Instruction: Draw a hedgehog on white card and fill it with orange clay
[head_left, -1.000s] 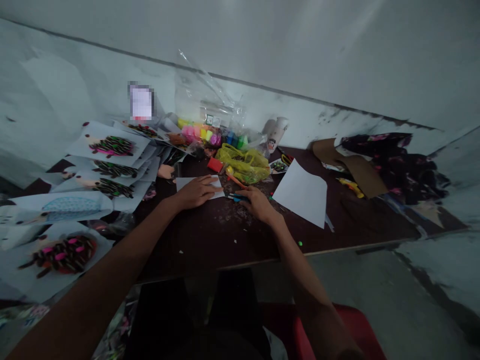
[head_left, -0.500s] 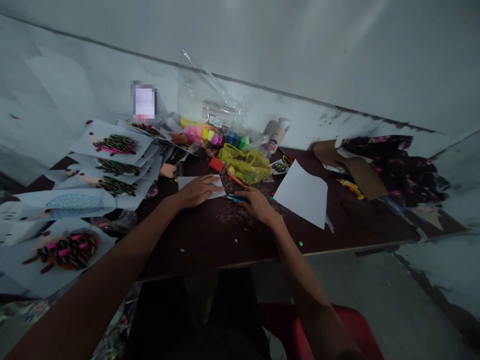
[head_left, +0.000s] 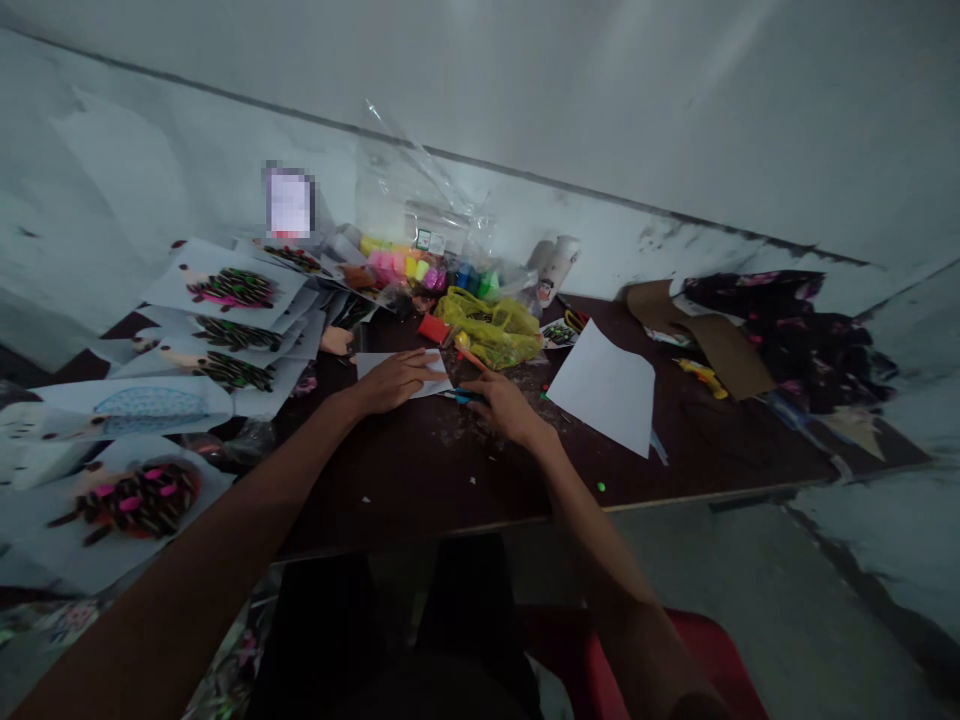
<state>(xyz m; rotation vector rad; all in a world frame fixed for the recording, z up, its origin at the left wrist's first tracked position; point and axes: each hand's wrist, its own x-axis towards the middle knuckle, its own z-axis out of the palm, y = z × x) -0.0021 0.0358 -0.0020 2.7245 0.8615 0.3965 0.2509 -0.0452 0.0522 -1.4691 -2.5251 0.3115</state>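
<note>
My left hand (head_left: pixel 394 383) lies flat with fingers stretched out, pressing on a small white sheet of paper (head_left: pixel 367 363) on the dark table. My right hand (head_left: pixel 506 400) is closed around a slim blue tool (head_left: pixel 469 396), whose thin tip points left to the paper's right edge; its exact kind is too dim to tell. An orange stick (head_left: pixel 471 355) runs up from the right hand's fingertips; whether it is held or only touched I cannot tell. Just beyond lies a yellow plastic bag (head_left: pixel 495 325), with a red-orange block (head_left: pixel 433 328) at its left.
A larger white sheet (head_left: pixel 606 390) lies to the right. Stacked hedgehog pictures (head_left: pixel 232 288) cover the left side. Coloured clay tubs (head_left: pixel 412 268) in clear plastic stand at the back. Brown card (head_left: pixel 712 345) and dark flowered cloth (head_left: pixel 795 340) lie far right.
My right hand and the blue tool have shifted slightly left, closer to the paper. The left hand has hardly moved.
</note>
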